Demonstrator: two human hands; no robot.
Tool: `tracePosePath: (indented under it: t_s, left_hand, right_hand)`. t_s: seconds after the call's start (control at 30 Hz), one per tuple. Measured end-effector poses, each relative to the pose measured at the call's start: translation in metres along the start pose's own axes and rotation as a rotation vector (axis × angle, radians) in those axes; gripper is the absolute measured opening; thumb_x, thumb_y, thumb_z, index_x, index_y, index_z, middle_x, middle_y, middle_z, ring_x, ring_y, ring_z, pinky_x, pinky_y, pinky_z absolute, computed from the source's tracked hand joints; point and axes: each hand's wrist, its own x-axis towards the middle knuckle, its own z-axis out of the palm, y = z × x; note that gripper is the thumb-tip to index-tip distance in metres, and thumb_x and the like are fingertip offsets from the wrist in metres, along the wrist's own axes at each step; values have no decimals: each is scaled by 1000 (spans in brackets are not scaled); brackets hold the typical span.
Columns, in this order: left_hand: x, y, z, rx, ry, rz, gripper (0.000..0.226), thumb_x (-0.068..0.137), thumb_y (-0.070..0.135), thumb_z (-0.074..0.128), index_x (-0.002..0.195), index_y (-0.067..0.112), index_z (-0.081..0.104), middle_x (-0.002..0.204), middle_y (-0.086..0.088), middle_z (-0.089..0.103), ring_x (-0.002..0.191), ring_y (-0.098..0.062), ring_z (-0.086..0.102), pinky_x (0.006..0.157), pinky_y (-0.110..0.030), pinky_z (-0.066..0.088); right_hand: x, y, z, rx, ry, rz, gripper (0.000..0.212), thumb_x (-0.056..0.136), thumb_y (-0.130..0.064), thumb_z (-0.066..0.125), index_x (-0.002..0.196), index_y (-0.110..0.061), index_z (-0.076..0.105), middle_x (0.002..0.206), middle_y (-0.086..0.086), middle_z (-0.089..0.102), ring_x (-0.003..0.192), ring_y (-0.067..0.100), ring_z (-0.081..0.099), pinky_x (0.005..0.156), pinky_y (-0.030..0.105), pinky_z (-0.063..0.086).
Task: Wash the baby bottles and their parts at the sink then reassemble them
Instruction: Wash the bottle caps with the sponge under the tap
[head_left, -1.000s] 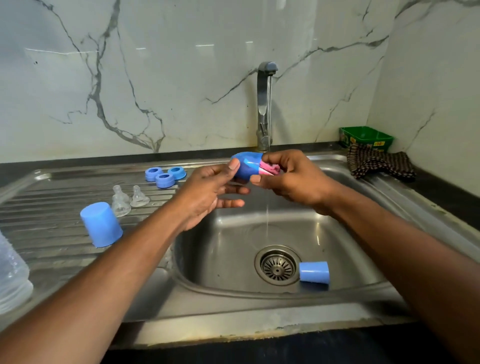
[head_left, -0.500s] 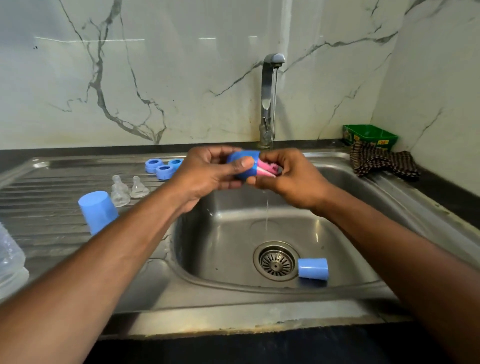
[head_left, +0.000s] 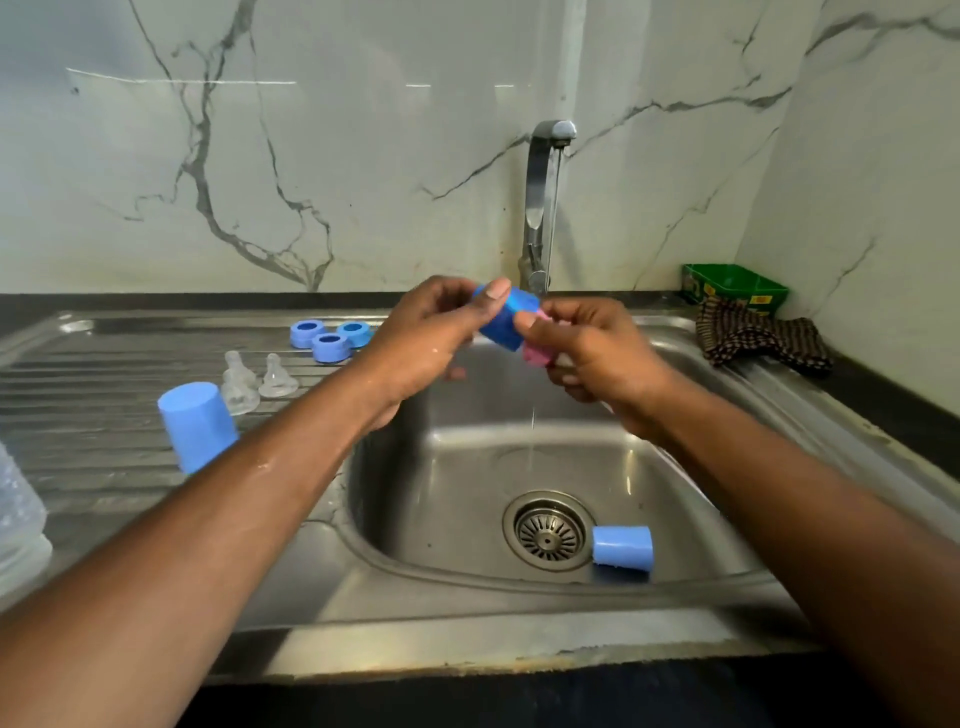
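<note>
Head view: both hands (head_left: 519, 343) hold blue cap (head_left: 506, 318) and pink sponge (head_left: 537, 353).

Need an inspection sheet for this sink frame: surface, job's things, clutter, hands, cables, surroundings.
Surface: steel sink with ribbed drainboard; thin water stream from tap.
Job's things: blue cap held over the basin, pink sponge at its mouth; second cap on its side by the drain; third cap upside down on the drainboard; three blue rings; two clear teats; clear bottle at left edge.
Clutter: checked cloth, green box.
Hands: left hand grips the held cap; right hand pinches the sponge.
Cables: nothing seen.
Surroundings: marble wall.
</note>
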Motion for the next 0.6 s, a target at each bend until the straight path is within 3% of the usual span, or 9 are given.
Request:
tracePosePath:
  t_s: [0.1,0.23,0.3,0.4,0.5,0.6]
  left_hand:
    - [-1,-4,5,-109,-20,-103,46,90,52,61,118,16,66,104,-16,74,86,-30,74,70,-37,60]
    - [6,-10,-2,-185,43,-128,55,87,63,55,112,17,70,91,-11,75,70,-18,69,61,-30,55]
    - [7,-12,-3,-219,73,-197,59,85,68,53,108,16,70,80,-5,73,61,-14,64,55,-26,53]
    - [2,-14,-4,-302,94,-288,61,83,67,57,104,11,67,69,-6,68,52,-14,60,47,-25,51]
    - [2,-10,1,-354,76,-290,60,86,62,60,108,7,64,61,-6,61,51,-16,60,50,-27,55]
    - [4,-6,-3,-291,88,-214,57,87,58,62,113,8,66,66,-8,61,60,-17,65,56,-29,57]
  right_hand:
    - [-3,1,10,-112,13,-73,24,98,-11,59,94,12,62,66,12,48,38,0,33,38,12,26]
    - [-3,-10,7,-72,-54,-4,22,95,-1,55,114,7,64,66,5,50,44,2,39,41,11,30]
    - [-4,-7,11,-263,-50,-140,30,94,0,58,124,0,65,79,3,56,58,2,50,54,12,40]
    - [-1,4,13,-611,135,-463,33,84,-3,73,116,-9,73,101,3,63,88,11,62,78,23,52]
    - [-3,4,9,-714,287,-590,27,81,-3,74,107,-9,75,96,4,63,82,22,64,71,43,55]
    - [-1,1,15,-935,294,-567,23,85,-6,67,106,-13,73,97,5,59,79,29,60,66,47,52]
